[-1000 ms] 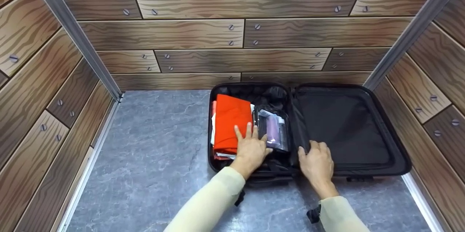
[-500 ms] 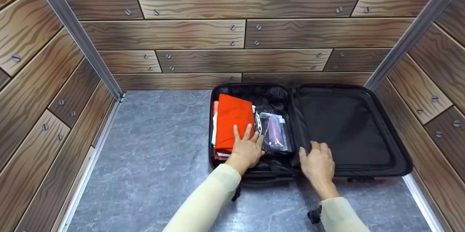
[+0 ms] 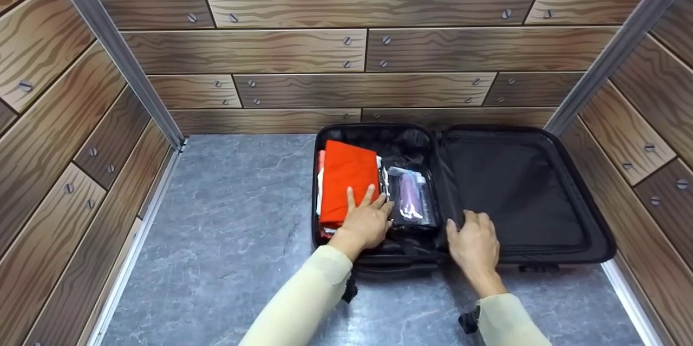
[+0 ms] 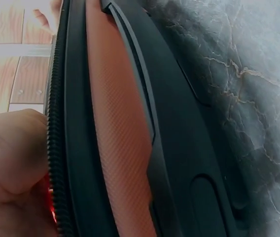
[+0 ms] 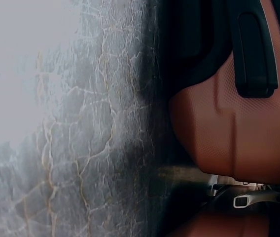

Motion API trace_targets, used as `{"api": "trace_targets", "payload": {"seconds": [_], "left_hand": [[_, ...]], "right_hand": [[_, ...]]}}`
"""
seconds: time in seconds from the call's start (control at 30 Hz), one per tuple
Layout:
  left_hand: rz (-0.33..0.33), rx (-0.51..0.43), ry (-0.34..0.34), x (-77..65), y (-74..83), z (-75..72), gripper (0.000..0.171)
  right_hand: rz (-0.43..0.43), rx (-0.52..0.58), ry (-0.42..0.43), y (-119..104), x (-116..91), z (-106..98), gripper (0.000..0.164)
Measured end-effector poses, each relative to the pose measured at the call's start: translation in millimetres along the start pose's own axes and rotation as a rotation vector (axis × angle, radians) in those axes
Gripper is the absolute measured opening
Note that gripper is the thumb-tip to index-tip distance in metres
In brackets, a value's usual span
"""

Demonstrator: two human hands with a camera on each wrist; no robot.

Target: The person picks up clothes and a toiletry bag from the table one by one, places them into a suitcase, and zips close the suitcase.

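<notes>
While it lay folded in the left half of the opened suitcase, the red cloth looked soft and light, likely to sag if lifted by one corner; a palm under it and another on top would probably suit it best. The person's left hand rested on its near part, fingers spread, clenching nothing. Just beside the cloth, toward the suitcase's hinge, sat a clear pouch showing purple inside; its shiny plastic seemed slippery, so a hold at both sides would likely serve. The right hand was at the near end of the suitcase's hinge, by the lid; whether it gripped or merely rested there could not be told. The suitcase's shell looked stiff, its rim the surest hold. A gray floor lay under the suitcase, and a wood-patterned wall stood behind it.
</notes>
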State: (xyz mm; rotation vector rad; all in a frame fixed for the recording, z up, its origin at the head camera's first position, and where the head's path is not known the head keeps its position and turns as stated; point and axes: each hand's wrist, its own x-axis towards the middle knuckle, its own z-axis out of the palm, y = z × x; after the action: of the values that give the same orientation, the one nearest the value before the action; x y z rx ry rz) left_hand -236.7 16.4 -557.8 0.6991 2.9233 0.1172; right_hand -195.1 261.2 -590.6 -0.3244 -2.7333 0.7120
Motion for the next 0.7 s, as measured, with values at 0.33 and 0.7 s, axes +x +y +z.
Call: {"api": "trace_targets", "payload": {"seconds": [0.33,0.7], "left_hand": [[0.038,-0.123,0.057,-10.1,-12.1,-3.5,0.056],[0.033,-0.243,0.123,-23.9,-21.1,-5.2,0.046]], "right_hand": [[-0.007,0.005,0.009,0,0,1,0.051],[-0.005,0.006,0.007,2,1,2,0.052]]}}
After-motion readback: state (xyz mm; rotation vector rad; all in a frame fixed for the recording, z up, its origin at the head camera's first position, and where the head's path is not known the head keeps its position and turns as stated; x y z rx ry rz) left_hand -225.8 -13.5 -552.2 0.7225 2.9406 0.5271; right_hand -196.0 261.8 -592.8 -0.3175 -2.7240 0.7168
